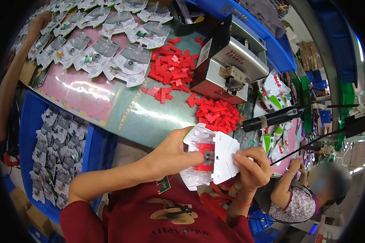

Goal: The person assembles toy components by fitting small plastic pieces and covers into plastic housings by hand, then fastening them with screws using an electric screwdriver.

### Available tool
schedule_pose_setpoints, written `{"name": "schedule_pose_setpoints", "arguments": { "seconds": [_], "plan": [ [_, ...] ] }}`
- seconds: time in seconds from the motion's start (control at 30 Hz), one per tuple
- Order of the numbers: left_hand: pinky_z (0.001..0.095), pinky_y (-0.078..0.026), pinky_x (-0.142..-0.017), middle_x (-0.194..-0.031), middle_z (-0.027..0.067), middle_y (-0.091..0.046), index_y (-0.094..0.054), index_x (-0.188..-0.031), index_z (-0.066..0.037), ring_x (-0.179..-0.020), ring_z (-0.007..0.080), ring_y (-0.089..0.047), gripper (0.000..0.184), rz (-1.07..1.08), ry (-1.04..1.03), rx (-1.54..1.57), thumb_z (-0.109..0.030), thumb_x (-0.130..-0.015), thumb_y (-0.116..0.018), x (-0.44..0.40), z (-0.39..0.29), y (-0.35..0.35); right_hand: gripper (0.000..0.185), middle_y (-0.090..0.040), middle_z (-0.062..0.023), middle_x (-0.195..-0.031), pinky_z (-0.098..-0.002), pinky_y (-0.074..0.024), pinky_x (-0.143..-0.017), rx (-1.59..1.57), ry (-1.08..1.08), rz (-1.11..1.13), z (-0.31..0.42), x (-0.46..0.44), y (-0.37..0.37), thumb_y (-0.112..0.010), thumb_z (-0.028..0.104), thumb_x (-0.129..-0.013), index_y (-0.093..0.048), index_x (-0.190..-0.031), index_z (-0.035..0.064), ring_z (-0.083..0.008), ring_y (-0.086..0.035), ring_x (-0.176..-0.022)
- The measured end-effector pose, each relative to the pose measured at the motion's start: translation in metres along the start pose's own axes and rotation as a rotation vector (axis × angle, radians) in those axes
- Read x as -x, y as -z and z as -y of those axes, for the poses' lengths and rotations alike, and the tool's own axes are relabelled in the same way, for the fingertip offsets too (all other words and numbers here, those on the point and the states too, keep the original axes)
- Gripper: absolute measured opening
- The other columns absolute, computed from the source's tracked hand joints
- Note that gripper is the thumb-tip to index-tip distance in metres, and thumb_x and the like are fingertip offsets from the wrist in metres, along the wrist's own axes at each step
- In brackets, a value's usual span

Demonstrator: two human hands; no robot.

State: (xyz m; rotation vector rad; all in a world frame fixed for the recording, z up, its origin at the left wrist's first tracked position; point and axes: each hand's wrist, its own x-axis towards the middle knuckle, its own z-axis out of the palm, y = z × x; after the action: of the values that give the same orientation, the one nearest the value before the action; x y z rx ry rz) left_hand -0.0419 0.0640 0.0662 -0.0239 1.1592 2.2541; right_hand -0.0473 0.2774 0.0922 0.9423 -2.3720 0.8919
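Note:
A white plastic housing [227, 154] is held up in front of my chest, off the table's near edge. My left hand [172, 156] grips its left side, with the thumb pressed on a red plastic piece [206, 152] inside it. A small dark part sits at the middle of the red piece. My right hand [253, 168] is closed at the housing's right edge, thumb and forefinger pinched there. Below my left hand hangs a small green circuit board [164, 185] with a red wire; where the wire leads is hidden.
Loose red plastic pieces [219, 115] lie in piles beside a silver-black machine [231, 60]. Rows of white housings [129, 62] cover the table's far left. A black electric screwdriver [271, 118] lies right. A blue bin [97, 150] holds more housings. Other people work at left and right.

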Motion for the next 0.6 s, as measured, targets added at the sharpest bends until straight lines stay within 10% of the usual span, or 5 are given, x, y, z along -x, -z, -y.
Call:
{"name": "schedule_pose_setpoints", "arguments": {
  "seconds": [0.6],
  "plan": [
    [0.0249, -0.045, -0.069, -0.09, 0.0046, -0.057, -0.047, -0.108, 0.004, -0.079, 0.0088, -0.053, 0.041, -0.009, 0.014, -0.017, 0.001, -0.067, -0.05, -0.0012, 0.0006, 0.0023, 0.026, -0.058, -0.0057, -0.074, -0.0278, -0.0415, -0.054, 0.02, -0.032, 0.235, 0.0063, -0.0068, 0.0073, -0.07, 0.004, -0.053, -0.067, -0.079, 0.0063, -0.0199, -0.054, -0.066]
  ]
}}
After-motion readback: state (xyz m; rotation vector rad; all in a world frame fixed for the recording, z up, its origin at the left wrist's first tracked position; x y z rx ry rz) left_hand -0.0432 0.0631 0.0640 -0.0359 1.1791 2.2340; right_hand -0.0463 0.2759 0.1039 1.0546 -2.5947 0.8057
